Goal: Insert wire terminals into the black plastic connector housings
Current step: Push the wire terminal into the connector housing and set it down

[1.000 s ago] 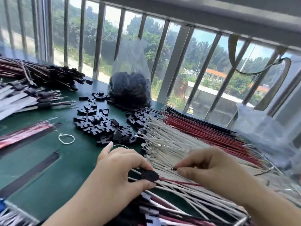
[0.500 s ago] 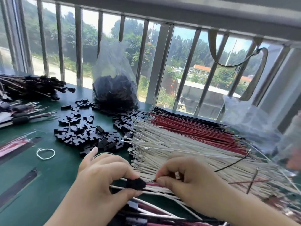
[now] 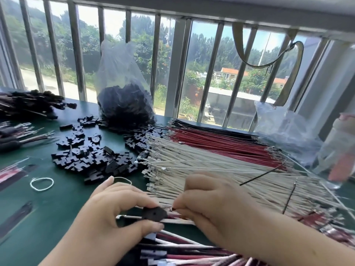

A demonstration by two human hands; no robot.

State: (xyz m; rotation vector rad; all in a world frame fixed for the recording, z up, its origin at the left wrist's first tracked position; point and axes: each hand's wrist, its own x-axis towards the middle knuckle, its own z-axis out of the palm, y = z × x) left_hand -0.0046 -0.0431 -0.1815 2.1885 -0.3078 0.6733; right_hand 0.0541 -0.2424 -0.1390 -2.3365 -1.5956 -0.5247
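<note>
Pinching black housing point(image 3: 153, 214) and wire point(image 3: 173, 215) — both hands point(image 3: 117, 214) over green table point(image 3: 63, 204) by barred window point(image 3: 172, 70).

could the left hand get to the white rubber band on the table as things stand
Probably not right away: the left hand grips a black housing. The white rubber band lies on bare table left of it, nothing between.

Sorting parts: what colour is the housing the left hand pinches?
Black, clearest in the head view: the housing in the left hand.
</note>
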